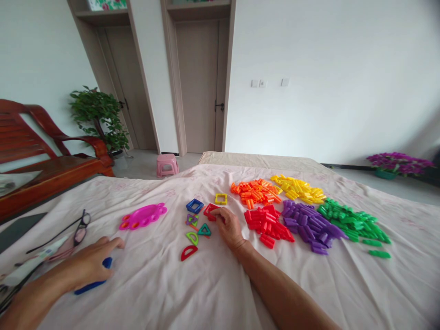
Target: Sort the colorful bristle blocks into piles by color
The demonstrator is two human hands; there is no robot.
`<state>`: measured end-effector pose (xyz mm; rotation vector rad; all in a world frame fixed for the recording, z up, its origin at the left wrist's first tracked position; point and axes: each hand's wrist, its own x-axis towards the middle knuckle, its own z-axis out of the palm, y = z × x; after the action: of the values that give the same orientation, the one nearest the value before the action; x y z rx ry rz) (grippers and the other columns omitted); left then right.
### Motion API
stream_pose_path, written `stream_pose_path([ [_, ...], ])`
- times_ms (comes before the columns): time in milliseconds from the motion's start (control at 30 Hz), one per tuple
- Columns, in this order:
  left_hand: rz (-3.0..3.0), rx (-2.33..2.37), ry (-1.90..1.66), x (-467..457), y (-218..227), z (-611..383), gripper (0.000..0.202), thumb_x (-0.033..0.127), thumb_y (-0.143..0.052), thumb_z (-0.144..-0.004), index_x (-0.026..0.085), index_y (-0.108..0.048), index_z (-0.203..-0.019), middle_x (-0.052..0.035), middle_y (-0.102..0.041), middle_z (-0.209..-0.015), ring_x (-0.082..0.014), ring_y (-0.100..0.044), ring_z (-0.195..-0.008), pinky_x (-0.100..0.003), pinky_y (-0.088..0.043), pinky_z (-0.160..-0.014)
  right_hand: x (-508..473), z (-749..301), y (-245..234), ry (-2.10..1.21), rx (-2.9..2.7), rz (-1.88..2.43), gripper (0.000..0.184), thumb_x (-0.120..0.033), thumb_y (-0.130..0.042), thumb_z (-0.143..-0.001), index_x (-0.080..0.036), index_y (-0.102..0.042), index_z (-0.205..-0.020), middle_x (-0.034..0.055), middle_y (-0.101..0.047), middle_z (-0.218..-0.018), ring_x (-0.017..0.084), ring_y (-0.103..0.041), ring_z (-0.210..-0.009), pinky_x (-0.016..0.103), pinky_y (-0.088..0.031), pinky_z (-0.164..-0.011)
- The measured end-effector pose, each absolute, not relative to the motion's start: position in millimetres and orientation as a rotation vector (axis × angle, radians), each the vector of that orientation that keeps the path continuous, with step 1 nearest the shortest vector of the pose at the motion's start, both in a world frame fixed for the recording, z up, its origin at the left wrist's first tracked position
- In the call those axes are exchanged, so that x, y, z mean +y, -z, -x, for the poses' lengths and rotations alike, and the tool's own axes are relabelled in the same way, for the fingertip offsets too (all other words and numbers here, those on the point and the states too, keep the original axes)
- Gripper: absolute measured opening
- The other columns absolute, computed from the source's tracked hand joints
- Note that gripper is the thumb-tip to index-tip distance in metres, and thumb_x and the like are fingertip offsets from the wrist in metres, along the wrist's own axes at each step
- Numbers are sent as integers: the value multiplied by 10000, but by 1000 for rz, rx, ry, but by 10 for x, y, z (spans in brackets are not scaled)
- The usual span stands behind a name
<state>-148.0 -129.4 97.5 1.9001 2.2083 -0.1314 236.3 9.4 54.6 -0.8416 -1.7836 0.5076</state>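
Observation:
My right hand [228, 228] pinches the near right edge of a red square magnetic tile [210, 211]. Close to it lie a yellow square tile [221, 199], a stack of blue square tiles [195, 206], a purple-and-green piece [191, 220], a teal triangle [204, 230], a light green half-round [192, 238] and a red half-round [189, 252]. Over at the left, my left hand [91, 262] rests on a blue object [90, 288] with its fingers stretched forward. That object is mostly covered, so its kind is unclear.
A magenta palette-like tray [146, 215] with orange pieces lies beyond my left hand; glasses [81, 227] and a white tube [34, 261] are farther left. Orange [256, 191], yellow [300, 189], red [266, 223], purple [309, 224] and green [352, 220] plastic pieces form piles at right.

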Motion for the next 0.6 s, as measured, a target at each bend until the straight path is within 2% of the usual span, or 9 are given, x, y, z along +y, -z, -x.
stream_pose_path([
  [100, -1953, 2147, 78, -1318, -832, 1582, 628, 152, -530, -595, 330, -588, -1195, -7, -617, -1123, -210, -617, -1066, -272, -426, -923, 89, -2359, -550, -516, -1781, 839, 312, -31, -474, -804, -216, -708, -895, 47, -734, -916, 187, -670, -868, 317, -514, -826],
  [233, -1974, 2155, -8, -1329, -604, 1715, 713, 77, -516, -561, 326, -534, -1230, -27, -596, -1176, -203, -595, -1128, -276, -414, -983, 81, -2357, -547, -538, -1784, 840, 291, -49, -481, -825, -217, -709, -892, 43, -734, -912, 184, -671, -861, 310, -511, -815],
  [467, -1977, 2134, -315, -1240, -615, 1525, 589, 144, -526, -577, 291, -548, -1147, -31, -612, -1189, -226, -559, -1211, -293, -403, -1049, 86, -2356, -533, -537, -1800, 859, 283, -55, -491, -817, -218, -710, -893, 34, -726, -916, 179, -659, -858, 297, -500, -810],
  [600, -1905, 2091, -529, -1069, -757, 1304, 516, 267, -535, -679, 198, -525, -1191, -99, -582, -1260, -240, -570, -1210, -319, -418, -1064, 83, -2355, -538, -533, -1808, 855, 288, -60, -483, -819, -218, -709, -901, 37, -726, -923, 181, -660, -862, 303, -502, -817],
])
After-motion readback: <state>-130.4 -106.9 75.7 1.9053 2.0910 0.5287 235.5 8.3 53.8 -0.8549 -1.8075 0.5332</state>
